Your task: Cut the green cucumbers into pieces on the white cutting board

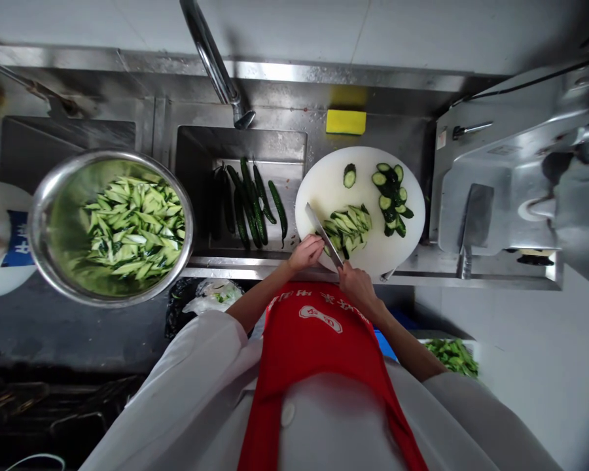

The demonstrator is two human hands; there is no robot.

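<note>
My right hand (357, 285) grips the handle of a kitchen knife (318, 224), whose blade lies slantwise over the near left part of a white oval cutting board (402, 252). My left hand (307, 252) is closed beside the blade on the left, its curled fingertips at the cucumber pieces, partly hiding what is under them. Right of the blade spreads a pile of cut cucumber strips (349, 227). Thick slanted cucumber slices (390, 193) are heaped on the board's right side, and a single slice (349, 175) lies near the far edge.
Several whole cucumbers (250, 203) lie in the sink (292, 140) under a faucet (238, 108). A large steel bowl (36, 222) of cut cucumber stands left. A yellow sponge (346, 122) sits behind the board. At right, a cleaver (477, 212) rests on a metal slicer-like machine (515, 173).
</note>
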